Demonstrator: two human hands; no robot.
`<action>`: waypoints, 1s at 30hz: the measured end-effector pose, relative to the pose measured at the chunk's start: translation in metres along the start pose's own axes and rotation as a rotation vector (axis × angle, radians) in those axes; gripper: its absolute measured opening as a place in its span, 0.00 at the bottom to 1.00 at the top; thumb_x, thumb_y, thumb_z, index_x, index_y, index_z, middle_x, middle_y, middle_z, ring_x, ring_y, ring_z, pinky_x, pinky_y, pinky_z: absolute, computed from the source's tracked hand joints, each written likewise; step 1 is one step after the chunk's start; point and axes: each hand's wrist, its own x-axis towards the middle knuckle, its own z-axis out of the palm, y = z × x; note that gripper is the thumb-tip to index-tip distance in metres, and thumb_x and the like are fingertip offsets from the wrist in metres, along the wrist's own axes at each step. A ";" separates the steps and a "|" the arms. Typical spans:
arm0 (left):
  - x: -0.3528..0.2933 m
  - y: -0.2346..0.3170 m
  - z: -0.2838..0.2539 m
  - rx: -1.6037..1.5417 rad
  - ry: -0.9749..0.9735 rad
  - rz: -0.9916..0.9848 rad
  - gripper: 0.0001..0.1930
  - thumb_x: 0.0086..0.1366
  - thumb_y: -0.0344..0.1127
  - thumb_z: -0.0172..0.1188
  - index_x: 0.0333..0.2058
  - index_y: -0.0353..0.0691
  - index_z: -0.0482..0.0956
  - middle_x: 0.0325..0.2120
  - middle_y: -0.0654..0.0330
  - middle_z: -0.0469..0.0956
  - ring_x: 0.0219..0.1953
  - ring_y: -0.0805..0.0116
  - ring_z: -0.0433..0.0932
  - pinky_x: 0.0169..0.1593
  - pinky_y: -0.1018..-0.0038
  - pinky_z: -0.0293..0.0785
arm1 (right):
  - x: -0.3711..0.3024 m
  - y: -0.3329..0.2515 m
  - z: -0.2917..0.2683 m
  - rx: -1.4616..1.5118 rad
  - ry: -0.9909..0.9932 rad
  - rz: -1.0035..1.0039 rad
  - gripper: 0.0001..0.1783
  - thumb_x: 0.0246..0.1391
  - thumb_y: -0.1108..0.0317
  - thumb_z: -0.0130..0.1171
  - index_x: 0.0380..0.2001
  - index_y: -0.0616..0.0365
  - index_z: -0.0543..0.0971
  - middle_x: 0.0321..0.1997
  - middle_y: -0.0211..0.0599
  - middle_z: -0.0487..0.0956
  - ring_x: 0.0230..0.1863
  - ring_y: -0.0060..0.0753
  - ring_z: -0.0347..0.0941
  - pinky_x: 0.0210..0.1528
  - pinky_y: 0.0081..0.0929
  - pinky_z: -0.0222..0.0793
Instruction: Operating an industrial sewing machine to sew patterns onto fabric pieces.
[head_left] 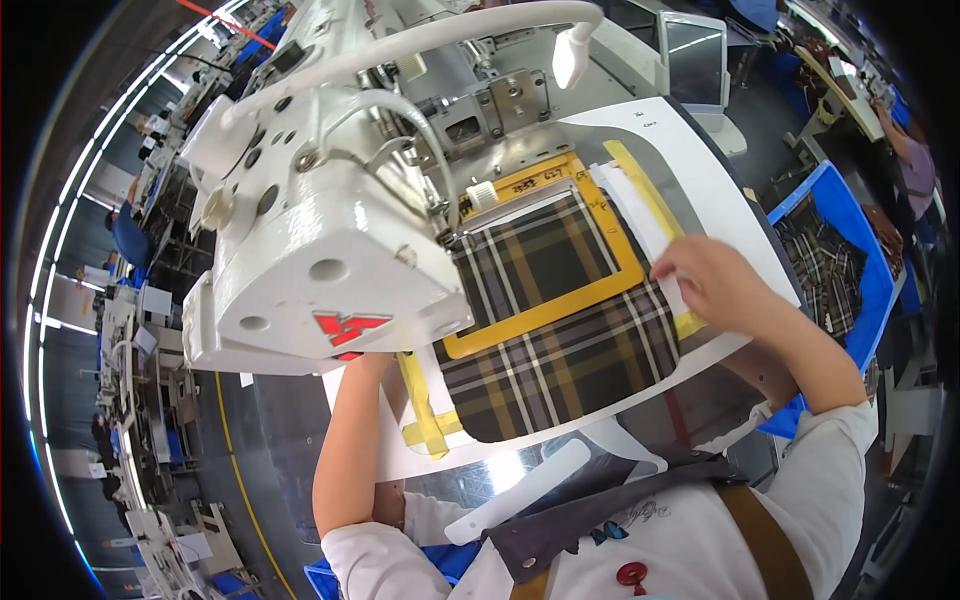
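Note:
A piece of dark plaid fabric (pixel 540 385) lies flat under the white sewing machine head (pixel 330 230). On top of it rests a yellow rectangular frame (pixel 629 262), which encloses part of the cloth and leaves the rounded near end outside. My right hand (pixel 705 283) is at the right edge of the frame and fabric, fingers curled together; what they pinch, if anything, is hidden. My left forearm (pixel 350 440) reaches up beneath the machine head, which hides my left hand completely.
Yellow tape strips (pixel 424 405) edge the white work sheet (pixel 700 160). A blue bin (pixel 875 290) of plaid pieces stands at the right. Beyond the machine is a screen (pixel 695 60). A white lamp (pixel 571 58) hangs over the work. Other people and machines line the room.

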 end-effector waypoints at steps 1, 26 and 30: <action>0.002 0.006 0.001 0.008 0.004 -0.002 0.13 0.56 0.32 0.65 0.42 0.41 0.81 0.41 0.55 0.80 0.47 0.55 0.76 0.51 0.62 0.72 | 0.014 0.008 0.001 0.031 0.069 0.090 0.10 0.47 0.77 0.56 0.36 0.55 0.77 0.38 0.37 0.78 0.44 0.43 0.74 0.48 0.35 0.69; -0.054 0.110 -0.036 -0.102 -0.084 0.163 0.09 0.54 0.31 0.64 0.35 0.41 0.77 0.37 0.56 0.80 0.36 0.56 0.79 0.40 0.66 0.75 | -0.014 -0.004 0.024 0.067 0.200 -0.386 0.12 0.53 0.65 0.61 0.38 0.58 0.77 0.44 0.38 0.80 0.46 0.38 0.76 0.50 0.36 0.68; -0.048 0.161 -0.033 0.027 -0.251 0.283 0.25 0.55 0.40 0.67 0.51 0.41 0.74 0.55 0.53 0.72 0.57 0.55 0.72 0.57 0.63 0.69 | -0.019 -0.028 0.031 -0.167 0.132 -0.402 0.17 0.52 0.62 0.63 0.43 0.58 0.78 0.49 0.39 0.80 0.51 0.41 0.76 0.56 0.40 0.67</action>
